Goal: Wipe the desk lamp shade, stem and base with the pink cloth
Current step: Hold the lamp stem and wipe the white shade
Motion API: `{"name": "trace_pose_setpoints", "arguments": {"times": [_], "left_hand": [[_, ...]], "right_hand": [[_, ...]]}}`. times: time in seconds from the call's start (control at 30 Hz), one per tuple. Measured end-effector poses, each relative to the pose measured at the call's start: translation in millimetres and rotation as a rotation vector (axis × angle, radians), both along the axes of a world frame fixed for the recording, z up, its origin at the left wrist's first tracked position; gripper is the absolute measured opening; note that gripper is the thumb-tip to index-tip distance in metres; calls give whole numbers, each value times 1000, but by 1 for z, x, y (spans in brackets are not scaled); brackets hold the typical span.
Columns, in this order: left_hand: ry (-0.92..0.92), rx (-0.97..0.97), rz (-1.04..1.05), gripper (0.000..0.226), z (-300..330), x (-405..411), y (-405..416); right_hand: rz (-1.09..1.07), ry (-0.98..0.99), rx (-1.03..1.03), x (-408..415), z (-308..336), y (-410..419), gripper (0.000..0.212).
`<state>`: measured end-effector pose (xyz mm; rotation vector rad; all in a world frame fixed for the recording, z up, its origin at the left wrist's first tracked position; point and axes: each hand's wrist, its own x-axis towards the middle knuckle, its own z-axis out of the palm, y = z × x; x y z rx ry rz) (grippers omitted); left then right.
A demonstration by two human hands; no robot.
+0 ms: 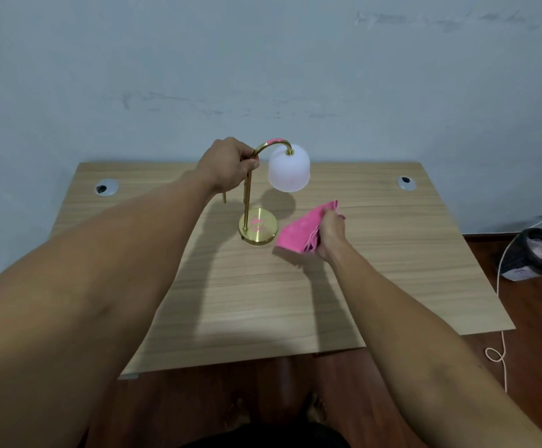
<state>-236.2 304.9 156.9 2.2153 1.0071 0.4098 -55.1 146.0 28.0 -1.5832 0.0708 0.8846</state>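
A small desk lamp stands upright near the middle of the wooden desk point(376, 286). It has a white frosted shade point(289, 171), a curved gold stem point(247, 202) and a round gold base point(258, 228). My left hand point(227, 164) grips the stem just below its bend. My right hand point(329, 236) holds the folded pink cloth point(302, 232) low over the desk, just right of the base and below the shade, apart from the lamp.
Two round cable grommets sit in the desk's back corners, one at the left point(107, 187) and one at the right point(406, 182). A dark bin point(536, 255) and a loose cord point(502, 344) lie on the floor to the right. A pale wall rises behind the desk.
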Motion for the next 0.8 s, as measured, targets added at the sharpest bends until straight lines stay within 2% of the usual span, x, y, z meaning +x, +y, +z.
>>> {"name": "trace_pose_setpoints", "arguments": {"times": [0.1,0.17,0.27,0.3,0.37,0.47,0.53,0.6,0.67,0.73,0.8], "left_hand": [[-2,-7,1,18,0,1,0],[1,-2,1,18,0,2,0],[-3,0,3,18,-1,0,1],[-4,1,2,18,-1,0,1],[1,-3,3,18,-1,0,1],[1,-11,4,18,-2,1,2],[0,-15,3,18,-3,0,2],[0,-24,3,18,-3,0,3],[2,-31,0,18,-2,1,2],[3,-38,-6,17,0,1,3],[5,-44,-8,17,1,1,4]], "right_hand": [[11,-249,113,-10,41,10,39],[85,-445,156,-26,62,20,41],[244,-622,200,-49,62,37,63],[275,-654,216,-56,59,39,62],[257,-620,219,-59,47,41,57],[185,-347,140,-54,42,31,47],[92,-161,88,-42,44,24,50],[-66,-24,153,-33,55,22,50],[-182,-83,236,-31,76,25,45],[-222,-252,315,-34,98,32,45],[-149,-327,360,-41,113,42,38]]}}
